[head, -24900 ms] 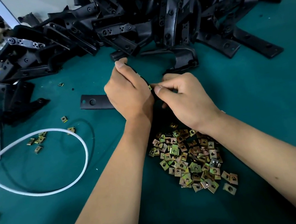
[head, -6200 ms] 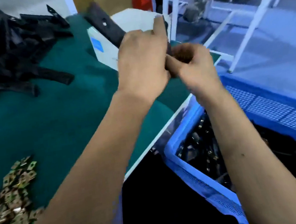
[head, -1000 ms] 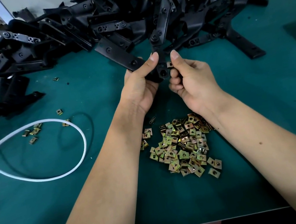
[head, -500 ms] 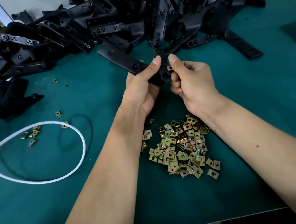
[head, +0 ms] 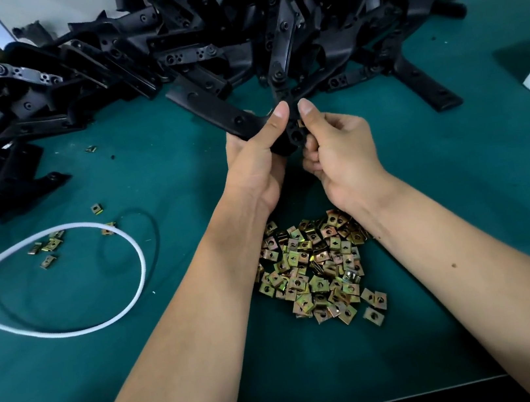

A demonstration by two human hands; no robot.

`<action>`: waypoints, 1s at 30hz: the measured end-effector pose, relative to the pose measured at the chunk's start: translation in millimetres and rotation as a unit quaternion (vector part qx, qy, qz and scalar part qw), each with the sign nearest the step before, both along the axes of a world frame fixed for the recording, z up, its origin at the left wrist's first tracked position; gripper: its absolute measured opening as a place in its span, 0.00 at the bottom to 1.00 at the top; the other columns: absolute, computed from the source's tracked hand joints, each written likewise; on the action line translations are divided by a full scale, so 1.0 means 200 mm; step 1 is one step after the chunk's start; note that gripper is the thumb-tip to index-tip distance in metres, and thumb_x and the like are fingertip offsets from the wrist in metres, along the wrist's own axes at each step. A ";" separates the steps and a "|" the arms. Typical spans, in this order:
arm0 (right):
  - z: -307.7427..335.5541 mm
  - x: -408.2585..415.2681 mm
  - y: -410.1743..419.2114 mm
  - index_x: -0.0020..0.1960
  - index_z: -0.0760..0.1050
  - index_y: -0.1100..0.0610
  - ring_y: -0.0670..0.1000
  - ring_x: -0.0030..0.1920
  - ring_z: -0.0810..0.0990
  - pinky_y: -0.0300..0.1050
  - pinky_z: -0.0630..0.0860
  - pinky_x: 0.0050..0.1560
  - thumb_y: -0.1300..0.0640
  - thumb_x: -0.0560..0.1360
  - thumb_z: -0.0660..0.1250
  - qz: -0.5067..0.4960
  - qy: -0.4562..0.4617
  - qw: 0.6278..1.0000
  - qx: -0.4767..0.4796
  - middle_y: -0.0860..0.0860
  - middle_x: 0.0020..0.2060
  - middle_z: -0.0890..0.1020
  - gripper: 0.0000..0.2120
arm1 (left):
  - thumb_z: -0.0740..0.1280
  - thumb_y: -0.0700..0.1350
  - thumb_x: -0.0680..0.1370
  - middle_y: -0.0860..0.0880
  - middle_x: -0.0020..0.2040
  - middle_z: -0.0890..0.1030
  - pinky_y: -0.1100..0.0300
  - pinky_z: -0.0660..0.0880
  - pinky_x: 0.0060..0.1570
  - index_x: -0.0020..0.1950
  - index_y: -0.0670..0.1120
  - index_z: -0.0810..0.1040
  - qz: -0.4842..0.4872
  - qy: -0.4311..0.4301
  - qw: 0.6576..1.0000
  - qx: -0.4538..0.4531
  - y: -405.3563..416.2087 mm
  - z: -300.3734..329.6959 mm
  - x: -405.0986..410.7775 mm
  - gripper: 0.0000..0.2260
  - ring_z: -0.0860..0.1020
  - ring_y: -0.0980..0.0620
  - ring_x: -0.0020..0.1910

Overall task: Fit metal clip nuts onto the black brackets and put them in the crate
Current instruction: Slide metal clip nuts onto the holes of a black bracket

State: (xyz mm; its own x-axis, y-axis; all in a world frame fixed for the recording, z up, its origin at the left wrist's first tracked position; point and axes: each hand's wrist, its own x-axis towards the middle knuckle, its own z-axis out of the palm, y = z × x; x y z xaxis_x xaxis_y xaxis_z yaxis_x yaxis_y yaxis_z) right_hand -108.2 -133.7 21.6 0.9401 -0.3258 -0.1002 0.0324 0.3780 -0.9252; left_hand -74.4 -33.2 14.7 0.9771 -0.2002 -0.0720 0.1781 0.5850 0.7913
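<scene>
As before, left hand gripping bracket, right hand pinching clip nut, unchanged.

Assembly workshop: green-matted bench, heaped black brackets, loose clip nuts.

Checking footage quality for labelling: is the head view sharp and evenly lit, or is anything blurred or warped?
Head view: hands and the clip nut pile are sharp; soft even light, no glare; wide-angle bending at the edges; the far-left clutter looks blurred.

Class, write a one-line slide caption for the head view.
Both hands, left and right, hold a black bracket above a pile of clip nuts.
</scene>
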 end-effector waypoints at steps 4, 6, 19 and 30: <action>-0.01 0.00 0.00 0.34 0.68 0.56 0.47 0.25 0.64 0.39 0.62 0.23 0.52 0.82 0.69 -0.016 -0.001 0.999 -0.039 0.49 0.24 0.69 0.20 | 0.72 0.34 0.78 0.44 0.44 0.78 0.47 0.78 0.58 0.57 0.45 0.66 0.014 -0.001 1.000 0.005 -0.01 -0.01 0.00 0.17 0.79 0.43 0.49; 0.00 0.00 0.00 0.35 0.68 0.55 0.47 0.25 0.65 0.39 0.62 0.24 0.51 0.83 0.68 0.003 0.006 0.999 -0.048 0.49 0.25 0.70 0.20 | 0.72 0.34 0.77 0.47 0.41 0.79 0.49 0.79 0.57 0.53 0.44 0.68 0.021 0.001 1.000 0.006 0.00 0.00 0.01 0.15 0.81 0.46 0.46; 0.01 0.02 -0.08 0.41 0.81 0.60 0.45 0.30 0.71 0.36 0.67 0.28 0.61 0.79 0.72 0.060 0.028 0.994 -0.091 0.50 0.29 0.77 0.08 | 0.73 0.35 0.77 0.46 0.43 0.79 0.53 0.82 0.49 0.59 0.45 0.67 0.030 0.012 0.999 0.006 0.07 -0.01 0.05 0.18 0.81 0.47 0.45; -0.01 0.01 -0.08 0.36 0.80 0.58 0.46 0.30 0.72 0.36 0.67 0.29 0.61 0.78 0.71 0.051 -0.031 0.985 -0.160 0.51 0.27 0.76 0.12 | 0.73 0.32 0.77 0.47 0.44 0.81 0.54 0.81 0.45 0.60 0.45 0.68 0.053 0.000 0.999 0.010 0.03 -0.01 0.03 0.19 0.83 0.48 0.44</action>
State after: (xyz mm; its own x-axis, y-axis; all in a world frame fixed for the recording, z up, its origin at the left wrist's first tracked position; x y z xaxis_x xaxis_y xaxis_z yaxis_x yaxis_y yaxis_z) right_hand -105.2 -149.3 20.2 0.9705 -0.2356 0.0507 0.0691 0.0705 -0.9951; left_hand -67.9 -28.1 11.9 0.9927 -0.0944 -0.0752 0.1164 0.5852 0.8025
